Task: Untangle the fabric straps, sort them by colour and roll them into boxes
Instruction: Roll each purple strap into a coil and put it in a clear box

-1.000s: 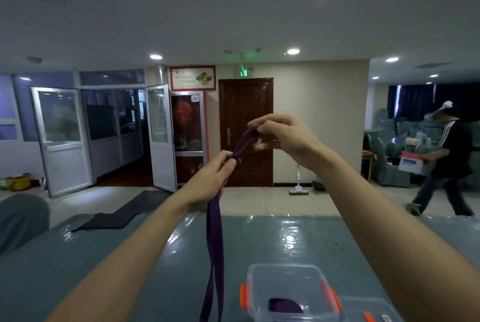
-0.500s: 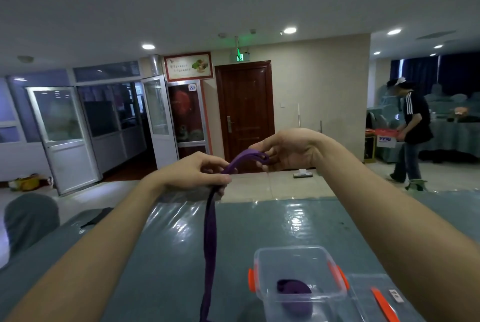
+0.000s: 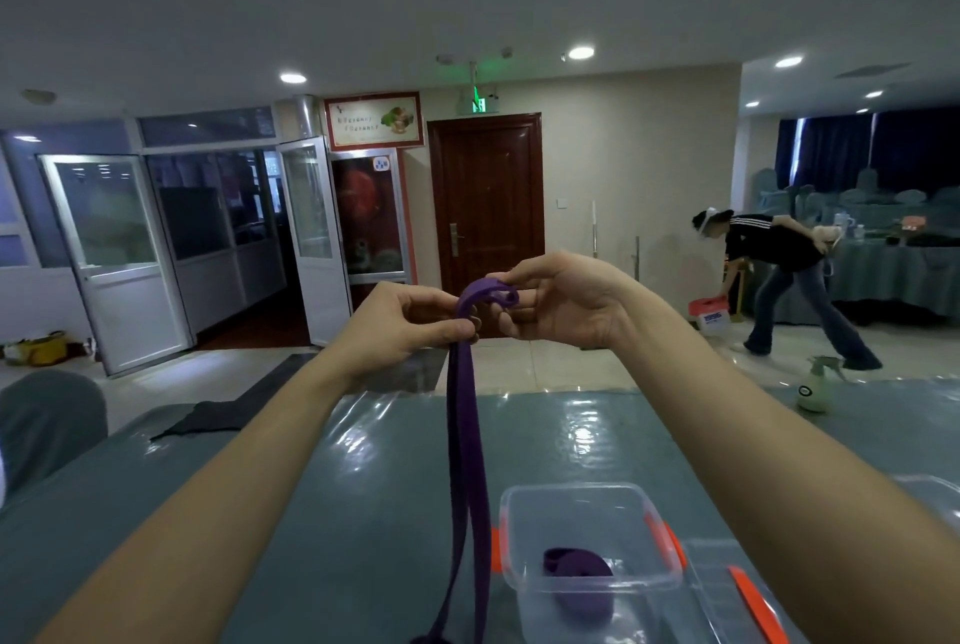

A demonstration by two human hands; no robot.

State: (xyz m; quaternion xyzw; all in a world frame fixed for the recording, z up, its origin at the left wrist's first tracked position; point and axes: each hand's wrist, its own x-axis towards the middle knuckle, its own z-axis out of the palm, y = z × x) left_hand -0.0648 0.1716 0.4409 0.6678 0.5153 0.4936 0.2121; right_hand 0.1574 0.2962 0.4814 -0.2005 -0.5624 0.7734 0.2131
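Observation:
A long purple fabric strap (image 3: 464, 461) hangs doubled from my hands down past the bottom edge of the view. My left hand (image 3: 410, 326) pinches the strap just below its top. My right hand (image 3: 561, 303) pinches the strap's curled end, which arches between both hands. Below, a clear plastic box (image 3: 587, 503) with orange clips stands on the table and holds a rolled purple strap (image 3: 576, 565).
The table (image 3: 260, 513) has a teal cover under shiny plastic. A clear lid (image 3: 727, 591) with an orange clip lies right of the box. A spray bottle (image 3: 813, 386) stands at the far right. A person bends over a box on the floor behind.
My hands have come lower and closer together, and the strap's end now curls over between them. The view tilted down, showing more of the table. The person in the background bent down.

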